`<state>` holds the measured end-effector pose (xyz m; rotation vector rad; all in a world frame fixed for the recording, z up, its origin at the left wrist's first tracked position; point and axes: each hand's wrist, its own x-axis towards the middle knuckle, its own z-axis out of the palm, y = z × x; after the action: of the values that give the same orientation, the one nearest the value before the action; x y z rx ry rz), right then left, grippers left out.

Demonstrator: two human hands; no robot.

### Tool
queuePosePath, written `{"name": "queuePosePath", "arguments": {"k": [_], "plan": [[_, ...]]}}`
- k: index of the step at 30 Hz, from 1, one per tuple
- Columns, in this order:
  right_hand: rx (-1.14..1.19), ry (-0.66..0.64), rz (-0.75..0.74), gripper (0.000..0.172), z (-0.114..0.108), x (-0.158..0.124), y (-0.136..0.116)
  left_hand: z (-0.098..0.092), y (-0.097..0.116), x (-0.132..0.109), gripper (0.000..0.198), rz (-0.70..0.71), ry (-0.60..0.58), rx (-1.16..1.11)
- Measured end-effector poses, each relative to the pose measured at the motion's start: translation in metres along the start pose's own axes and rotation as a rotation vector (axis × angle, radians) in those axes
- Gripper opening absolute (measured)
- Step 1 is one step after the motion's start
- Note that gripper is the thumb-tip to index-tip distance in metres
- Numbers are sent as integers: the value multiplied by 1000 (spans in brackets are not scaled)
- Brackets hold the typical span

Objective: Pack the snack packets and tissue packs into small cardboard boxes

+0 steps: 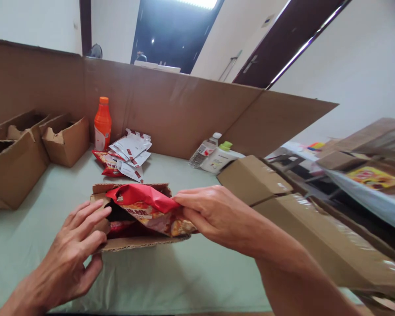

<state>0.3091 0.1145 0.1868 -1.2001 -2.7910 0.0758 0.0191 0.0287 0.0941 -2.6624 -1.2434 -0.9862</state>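
Observation:
A red snack bag [148,206] with a food picture on it lies slanted across the mouth of a small open cardboard box [145,242]. My right hand [210,210] pinches the bag's right end between thumb and fingers, over the box's right side. At the box's left end is my left hand [79,245], its fingers spread and the tips at the left flap. Inside the box, below the raised bag, something red shows; most of it is hidden.
Behind the box lie white and red packets [131,151] beside an orange bottle [102,125]. Open cardboard boxes [66,140] stand left. A clear bottle [204,149], a white green-capped bottle [219,158] and closed cartons [256,180] are right. A cardboard wall [171,109] borders the back.

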Motion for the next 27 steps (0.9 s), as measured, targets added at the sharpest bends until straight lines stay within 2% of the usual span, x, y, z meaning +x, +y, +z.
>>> {"name": "queuePosePath", "arguments": {"k": [3, 6, 10, 12, 15, 18, 24, 27], "plan": [[-16, 60, -16, 25, -9, -5, -2, -14, 4, 20, 28, 116, -113, -53], [-25, 27, 14, 23, -16, -2, -4, -18, 13, 42, 29, 144, -319, -58], [-39, -55, 72, 21, -17, 5, -5, -13, 17, 69, 42, 36, -624, 54], [-54, -88, 117, 21, -16, 6, -5, -12, 14, 80, 57, -27, -729, 67], [-72, -137, 139, 21, -14, 6, -4, -12, 9, 88, 73, -40, -859, 14], [-73, -144, 100, 21, -13, 6, -3, -13, 7, 87, 80, -46, -919, -26], [-41, -66, 113, 24, -11, 0, -1, -13, 8, 87, 85, -42, -890, -19], [-88, -120, 124, 23, -19, 0, -6, -11, 6, 96, 86, -24, -967, -68]]}}
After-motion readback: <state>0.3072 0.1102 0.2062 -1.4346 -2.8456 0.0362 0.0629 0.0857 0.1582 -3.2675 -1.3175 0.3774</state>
